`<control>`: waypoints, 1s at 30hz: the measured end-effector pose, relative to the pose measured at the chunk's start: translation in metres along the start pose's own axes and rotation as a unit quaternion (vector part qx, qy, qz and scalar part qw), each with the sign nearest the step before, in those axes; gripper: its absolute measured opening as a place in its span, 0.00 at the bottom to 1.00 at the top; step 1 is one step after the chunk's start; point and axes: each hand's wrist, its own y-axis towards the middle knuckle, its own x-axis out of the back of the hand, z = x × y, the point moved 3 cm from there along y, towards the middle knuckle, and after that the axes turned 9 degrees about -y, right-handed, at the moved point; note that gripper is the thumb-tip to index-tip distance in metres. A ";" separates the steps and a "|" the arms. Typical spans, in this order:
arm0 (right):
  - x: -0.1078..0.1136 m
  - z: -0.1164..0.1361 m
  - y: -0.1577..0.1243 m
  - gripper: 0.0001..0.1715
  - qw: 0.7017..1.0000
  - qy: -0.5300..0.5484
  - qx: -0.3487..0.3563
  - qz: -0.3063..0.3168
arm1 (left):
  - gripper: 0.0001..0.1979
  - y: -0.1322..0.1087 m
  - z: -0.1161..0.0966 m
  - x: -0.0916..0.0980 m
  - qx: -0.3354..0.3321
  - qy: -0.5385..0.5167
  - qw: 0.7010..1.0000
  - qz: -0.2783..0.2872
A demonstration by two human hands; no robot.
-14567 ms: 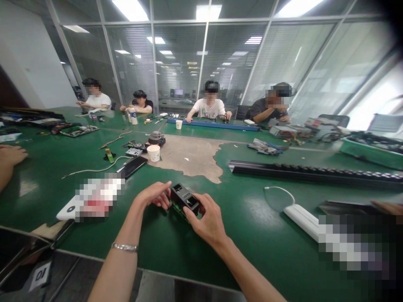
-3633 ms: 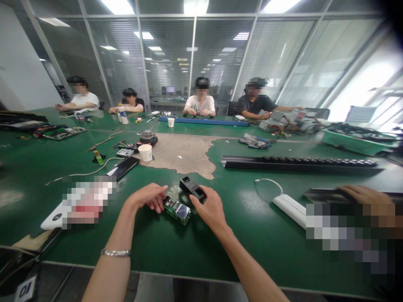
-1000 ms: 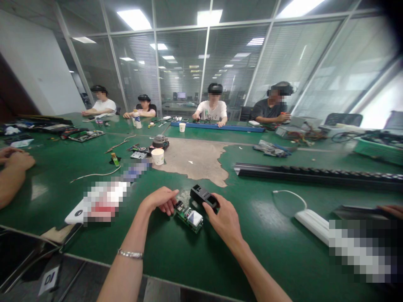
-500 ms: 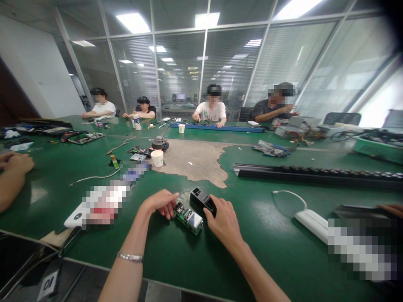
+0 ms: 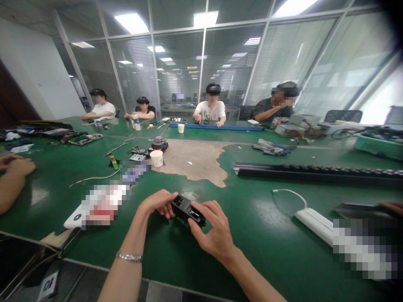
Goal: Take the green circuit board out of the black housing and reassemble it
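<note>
Here's the left hand (image 5: 156, 204) curled against the squared-off end of a black plastic housing (image 5: 185, 209), a green circuit board (image 5: 184, 222) edging out beneath it above the glossy green table (image 5: 252, 247), and the right hand (image 5: 214, 230) pinching the other end, fingers spread across the top.

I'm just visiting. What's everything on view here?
Workbench: one, green, across the room's middle.
Paper cup: one, white, beyond the hands.
Toothed rail: one, black, right of centre.
Plastic bar: one, white, right foreground.
Crate: one, green, far right.
Seated people: four, far side of the bench.
Plastic housing: one, black, held in both hands.
Left hand: one, on the housing, silver bracelet at the wrist.
Right hand: one, on the housing.
</note>
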 end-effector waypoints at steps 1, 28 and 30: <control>-0.001 0.000 -0.001 0.23 1.000 -0.004 0.000 0.005 | 0.38 0.000 0.000 0.001 0.000 0.000 1.000 -0.005; -0.014 -0.010 -0.008 0.22 0.981 -0.101 -0.097 0.132 | 0.40 0.001 -0.005 0.005 -0.023 0.041 0.997 -0.069; -0.013 -0.010 -0.008 0.20 0.981 -0.099 -0.093 0.136 | 0.39 0.001 -0.005 0.006 -0.023 0.040 0.996 -0.076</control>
